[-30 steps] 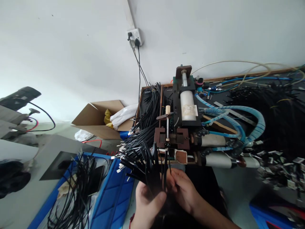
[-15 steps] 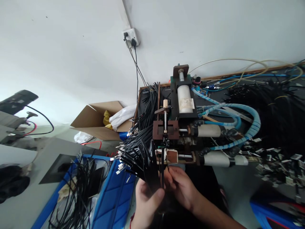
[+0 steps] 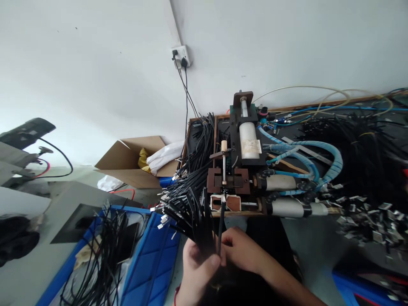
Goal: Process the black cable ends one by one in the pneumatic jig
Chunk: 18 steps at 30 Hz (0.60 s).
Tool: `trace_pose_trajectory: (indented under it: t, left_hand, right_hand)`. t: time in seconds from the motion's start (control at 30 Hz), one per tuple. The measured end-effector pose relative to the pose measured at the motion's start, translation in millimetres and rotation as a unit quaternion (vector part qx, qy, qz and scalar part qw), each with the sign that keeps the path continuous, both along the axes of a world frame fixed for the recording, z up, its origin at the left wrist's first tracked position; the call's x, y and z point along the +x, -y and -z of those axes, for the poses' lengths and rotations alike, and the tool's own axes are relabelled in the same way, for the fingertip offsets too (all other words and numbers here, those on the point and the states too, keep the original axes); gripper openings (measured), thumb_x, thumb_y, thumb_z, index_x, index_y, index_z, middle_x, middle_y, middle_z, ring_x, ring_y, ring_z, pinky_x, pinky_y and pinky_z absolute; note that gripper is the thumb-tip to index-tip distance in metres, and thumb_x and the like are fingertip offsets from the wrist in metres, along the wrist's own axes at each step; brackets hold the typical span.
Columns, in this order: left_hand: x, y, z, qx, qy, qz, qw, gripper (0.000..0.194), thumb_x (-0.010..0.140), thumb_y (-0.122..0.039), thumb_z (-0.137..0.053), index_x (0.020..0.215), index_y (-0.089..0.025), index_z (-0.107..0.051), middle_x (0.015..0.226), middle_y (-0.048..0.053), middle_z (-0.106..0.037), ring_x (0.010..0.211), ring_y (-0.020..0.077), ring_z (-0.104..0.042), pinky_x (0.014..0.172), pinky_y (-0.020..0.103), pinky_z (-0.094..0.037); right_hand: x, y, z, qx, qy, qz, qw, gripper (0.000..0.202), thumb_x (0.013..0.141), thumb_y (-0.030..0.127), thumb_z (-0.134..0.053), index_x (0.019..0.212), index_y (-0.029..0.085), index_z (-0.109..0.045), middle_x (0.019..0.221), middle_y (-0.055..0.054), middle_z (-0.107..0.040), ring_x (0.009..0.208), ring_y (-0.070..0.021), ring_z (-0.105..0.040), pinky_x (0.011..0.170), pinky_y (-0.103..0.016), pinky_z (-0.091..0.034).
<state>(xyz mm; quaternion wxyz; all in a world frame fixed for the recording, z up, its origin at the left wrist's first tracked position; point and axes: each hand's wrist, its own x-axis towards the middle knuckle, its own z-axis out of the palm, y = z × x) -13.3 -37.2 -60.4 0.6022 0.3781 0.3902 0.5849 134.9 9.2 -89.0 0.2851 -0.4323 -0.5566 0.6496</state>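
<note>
My left hand is closed around a fanned bundle of flat black cables, thumb on top, their far ends pointing up and left. One single black cable stands apart from the bundle, its upper end at the pale-edged lower jaws of a pneumatic clamping machine. My right hand is closed at the lower part of this cable, its fingertips partly hidden beside my left thumb. Just above sit the machine's brown upper jaws, with a gap between them, below an upright rod with a pale cap.
More black cables with silvery ends lie in a wooden-edged tray left of the machine. A blue crate with loose cables and an open cardboard box stand at left. Blue-wrapped hoses and a large cable heap lie at right.
The single cable's upper end has come up against the lower jaws. My right hand has shifted slightly down and left beside my left thumb. The right upper jaw has slid rightward, widening the gap.
</note>
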Motion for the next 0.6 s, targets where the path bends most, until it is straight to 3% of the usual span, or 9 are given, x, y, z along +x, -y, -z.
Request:
trace_pose_trajectory:
  t: [0.13,0.23,0.33,0.43,0.6]
  left_hand:
    - [0,-4,-2.3,-0.037,-0.063,-0.045,0.996,0.037,0.073,-0.041,-0.096,0.096,-0.019,-0.076,0.076,0.005,-0.079,0.07,0.0244,-0.075,0.068,0.035,-0.061]
    - [3,-11,-11.7,-0.058,-0.111,-0.061,0.99,0.036,0.07,-0.037,-0.098,0.097,-0.019,-0.081,0.091,0.01,-0.086,0.084,0.0293,-0.08,0.079,0.038,-0.066]
    - [9,-17,-20.3,-0.054,-0.118,-0.067,0.989,0.035,0.068,-0.037,-0.098,0.093,-0.019,-0.081,0.088,0.009,-0.086,0.082,0.0297,-0.081,0.078,0.039,-0.067]
    - [11,-18,-21.6,-0.062,-0.116,-0.075,0.988,0.036,0.066,-0.038,-0.099,0.091,-0.019,-0.08,0.085,0.008,-0.085,0.08,0.0282,-0.079,0.077,0.038,-0.066]
    - [3,-14,-11.9,-0.073,-0.084,-0.087,0.99,0.031,0.074,-0.04,-0.095,0.082,-0.019,-0.074,0.072,0.001,-0.074,0.065,0.0181,-0.067,0.063,0.028,-0.058]
  right_hand:
    - [4,9,-20.3,0.13,-0.047,0.162,0.977,0.011,0.091,0.027,-0.076,0.081,0.022,-0.076,0.075,-0.001,-0.064,0.07,-0.0195,-0.054,0.065,-0.031,-0.04]
    - [7,16,-36.7,0.147,-0.139,0.199,0.959,0.011,0.097,0.03,-0.071,0.093,0.023,-0.079,0.085,-0.004,-0.066,0.077,-0.0224,-0.059,0.07,-0.034,-0.045]
    - [6,16,-40.1,0.108,-0.158,0.215,0.958,0.02,0.094,0.034,-0.076,0.078,0.023,-0.078,0.076,-0.003,-0.063,0.071,-0.0208,-0.055,0.065,-0.033,-0.041]
    - [0,13,-31.7,0.032,-0.201,0.22,0.954,0.027,0.091,0.041,-0.082,0.073,0.022,-0.076,0.073,-0.002,-0.062,0.071,-0.02,-0.053,0.066,-0.032,-0.04]
    - [-9,13,-16.3,-0.13,-0.355,0.228,0.897,0.034,0.083,0.049,-0.09,0.073,0.02,-0.074,0.065,0.003,-0.052,0.062,-0.0145,-0.039,0.061,-0.029,-0.032]
